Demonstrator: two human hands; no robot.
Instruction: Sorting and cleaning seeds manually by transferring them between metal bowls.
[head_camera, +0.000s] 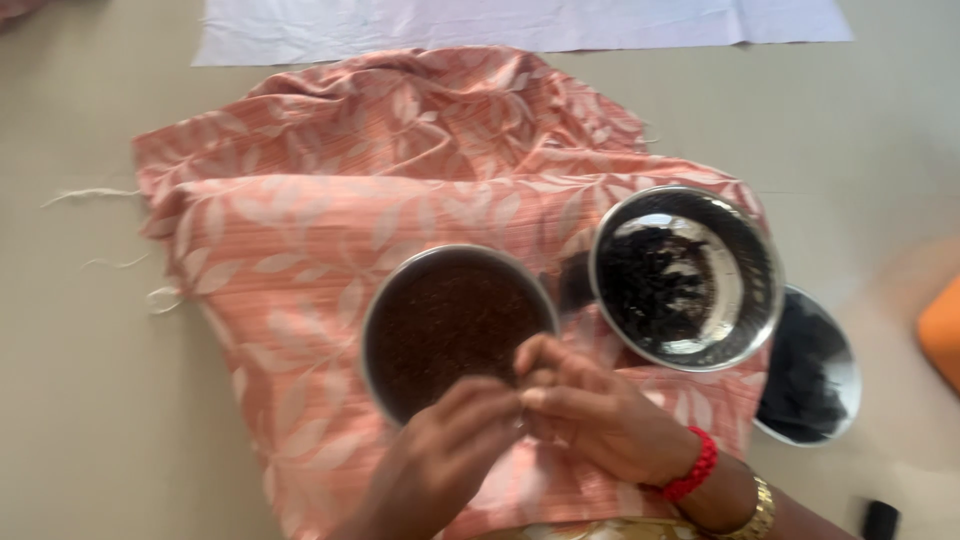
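**Both hands joined over the near rim of a steel dish of brown material**

The left hand (440, 460) and the right hand (590, 415) are seen brought together at the near edge of a round steel dish filled with dark reddish-brown granular material (450, 320). The fingers (530, 365) of both hands are curled inward and pressed tip to tip, as in a pinch. Whatever is pinched between them is too small and blurred to be made out. The right wrist is ringed by a red beaded bracelet (695, 465) and, further up the arm, a gold-coloured bangle (760, 515).

The dish is set on a peach-pink cloth printed with pale leaf shapes (300, 230), which is spread in loose folds. Just to the right of the dish, on the same cloth, a deeper shiny steel bowl holding black shrivelled pieces (685, 275) is placed; its inner wall is partly bare and reflective. Beyond that bowl, at the cloth's right edge and partly overlapped by the bowl, a flat steel plate heaped with more black material (815, 375) is noted.

The cloth lies on a plain beige floor (80, 350). A white sheet (520, 25) is laid along the top of the view. Loose pale threads (95, 195) trail from the cloth's left edge. An orange object (942, 330) is cut off at the right border.
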